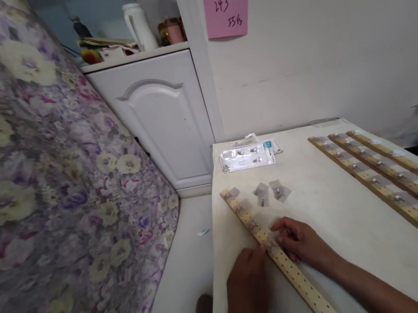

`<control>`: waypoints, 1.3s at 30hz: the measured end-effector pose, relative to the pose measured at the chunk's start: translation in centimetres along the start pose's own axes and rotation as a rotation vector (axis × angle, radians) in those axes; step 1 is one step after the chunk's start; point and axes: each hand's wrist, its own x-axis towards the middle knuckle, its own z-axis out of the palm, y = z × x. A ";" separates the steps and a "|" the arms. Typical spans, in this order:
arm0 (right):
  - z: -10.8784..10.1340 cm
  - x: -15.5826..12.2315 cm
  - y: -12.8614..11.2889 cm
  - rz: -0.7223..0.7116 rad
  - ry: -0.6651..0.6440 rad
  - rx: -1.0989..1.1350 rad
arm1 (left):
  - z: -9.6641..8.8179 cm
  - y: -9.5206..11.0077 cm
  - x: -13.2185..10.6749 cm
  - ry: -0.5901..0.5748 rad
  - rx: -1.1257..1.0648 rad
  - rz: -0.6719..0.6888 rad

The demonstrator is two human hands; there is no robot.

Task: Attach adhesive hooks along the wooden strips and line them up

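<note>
A pale wooden strip [301,281] with rows of small holes lies slantwise on the table, bearing several clear patches with small metal hooks along its far half. My left hand [249,281] is closed at the strip's left edge, its fingertips against the wood beside the nearest clear hook patch [272,245]. On the other side is my right hand [299,240], fingers curled, with index finger and thumb apart close to that same patch. Two loose clear hook patches [261,194] [280,190] lie beyond my right hand. Some fingertips are hidden or slightly blurred.
Three more wooden strips [375,180] with clear hook patches lie at the right. A blister pack of hooks [247,155] rests near the table's back edge. A floral curtain [53,168] hangs left; a white cabinet [163,127] and a pink note [227,3] are beyond.
</note>
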 end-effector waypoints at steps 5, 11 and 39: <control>0.0 0.1 0.2 -0.001 0.015 -0.028 | 0.2 -0.3 0.0 0.007 -0.002 0.009; 0.1 -0.1 0.1 -0.001 0.020 -0.024 | 0.2 -0.5 0.0 0.040 -0.034 0.027; 0.0 -0.1 0.0 -0.019 0.013 -0.031 | -0.2 0.0 0.2 -0.012 0.004 0.003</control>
